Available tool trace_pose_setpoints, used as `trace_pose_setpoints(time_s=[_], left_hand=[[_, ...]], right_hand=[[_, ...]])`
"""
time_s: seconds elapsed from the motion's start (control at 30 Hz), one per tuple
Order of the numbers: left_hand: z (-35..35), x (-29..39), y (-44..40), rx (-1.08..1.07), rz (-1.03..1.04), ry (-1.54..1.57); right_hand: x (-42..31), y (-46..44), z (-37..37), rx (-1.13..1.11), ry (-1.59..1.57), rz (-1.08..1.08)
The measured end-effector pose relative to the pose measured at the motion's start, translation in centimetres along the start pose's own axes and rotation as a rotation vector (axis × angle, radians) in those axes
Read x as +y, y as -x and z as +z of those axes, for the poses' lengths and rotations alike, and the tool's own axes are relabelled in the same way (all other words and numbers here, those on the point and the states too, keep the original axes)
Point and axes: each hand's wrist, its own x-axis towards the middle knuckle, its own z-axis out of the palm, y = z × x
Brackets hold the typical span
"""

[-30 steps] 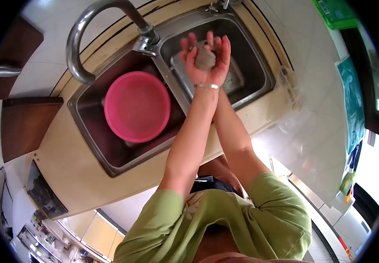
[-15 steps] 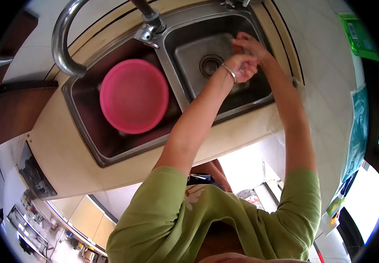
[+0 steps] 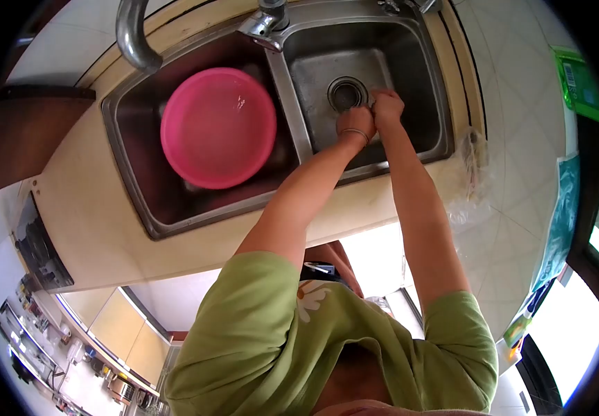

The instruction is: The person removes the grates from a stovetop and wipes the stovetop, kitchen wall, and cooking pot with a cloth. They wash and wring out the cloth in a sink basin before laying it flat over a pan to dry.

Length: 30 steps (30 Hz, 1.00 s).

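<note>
My left hand (image 3: 356, 122), with a bracelet at its wrist, is low in the right sink basin (image 3: 313, 128), just below the round drain (image 3: 346, 93). Its fingers are curled closed. Close against it on the right is my right hand (image 3: 387, 109), also closed, by the drain's lower right edge. The backs of both hands face me, so whatever lies between the fingers is hidden. A round pink basin (image 3: 218, 128) rests in the left sink basin, with a shiny reflection inside it.
A chrome faucet (image 3: 265, 26) stands behind the sink divider, and a thick curved metal pipe (image 3: 135, 38) hangs over the left back corner. Clear plastic wrapping (image 3: 474, 177) lies right of the sink. A green package (image 3: 580, 83) and a teal packet (image 3: 558, 218) are farther right.
Both hands have moved down and closer together beside the drain; before, they were higher and the right fingers were spread. The view has shifted slightly.
</note>
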Motion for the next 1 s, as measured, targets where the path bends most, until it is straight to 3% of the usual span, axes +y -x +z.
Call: trace_pose_setpoints(time_s=[0.1, 0.17, 0.2, 0.23, 0.3, 0.33, 0.37, 0.4, 0.43, 0.5, 0.53, 0.63, 0.7, 0.73, 0.8, 0.9, 0.93, 0.97, 1.0], left_hand=[[0.0, 0.5, 0.4, 0.11, 0.069, -0.132], [-0.8, 1.2, 1.3, 0.154, 0.099, -0.183], [-1.5, 2.0, 2.2, 0.098, 0.101, -0.058], [-2.1, 2.5, 2.9, 0.042, 0.102, 0.069], [-0.6, 2.5, 2.5, 0.098, 0.179, 0.246], [-1.5, 3.7, 3.7, -0.281, 0.02, 0.938], [-2.4, 4.9, 5.0, -0.682, -0.152, 1.614], [-2.8, 6.1, 6.2, -0.811, -0.185, 1.836], [-3.1, 7.3, 7.5, -0.945, -0.218, 2.057], [-3.4, 9.5, 9.5, -0.953, -0.073, 2.352], [-4.6, 10.5, 10.3, -0.955, -0.071, 2.36], [-6.9, 11.0, 10.9, -0.615, 0.101, 2.498], [-6.3, 9.9, 10.3, -0.937, 0.34, 2.468], [-6.7, 9.6, 10.3, -0.936, 0.337, 2.472], [-7.8, 8.3, 10.3, -1.259, 0.133, 2.291], [-8.5, 5.7, 9.3, -1.134, -0.059, 2.054], [-8.8, 5.0, 8.9, -1.137, -0.058, 2.054], [-9.0, 4.4, 8.6, -1.095, -0.185, 1.918], [-9.0, 3.9, 8.2, -1.048, -0.304, 1.778]], right_hand=[[-1.2, -0.1, -0.4, 0.159, -0.066, 0.121], [-4.0, 0.3, -2.2, -0.253, -0.114, 0.339], [-4.3, -0.8, -2.8, -0.413, 0.022, 0.331], [-4.8, -0.9, -3.8, -0.415, 0.03, 0.329], [-6.4, 0.1, -5.3, -0.775, -0.22, 0.141], [-7.0, 1.2, -5.5, -0.786, -0.21, 0.139], [-7.5, 2.7, -5.4, -0.858, -0.518, 0.089], [-7.9, 4.0, -5.2, -0.914, -0.832, 0.042], [-8.5, 5.7, -4.2, -0.917, -0.825, 0.047], [-8.9, 8.1, -3.1, -1.006, -0.982, 0.011], [-9.0, 9.3, -2.6, -1.074, -1.096, -0.005], [-9.4, 10.6, -1.9, -1.276, -1.364, -0.036], [-10.0, 10.6, -1.9, -1.373, -1.466, -0.035], [-10.4, 10.5, -2.0, -1.403, -1.49, -0.035], [-11.0, 10.1, -2.1, -1.441, -1.492, -0.026], [-11.5, 8.8, -2.4, -1.37, -1.286, 0.006], [-12.3, 8.9, -2.3, -1.282, -0.963, 0.015], [-12.6, 8.9, -2.3, -1.176, -0.648, 0.025], [-12.3, 8.8, -2.0, -1.175, -0.649, 0.026]])
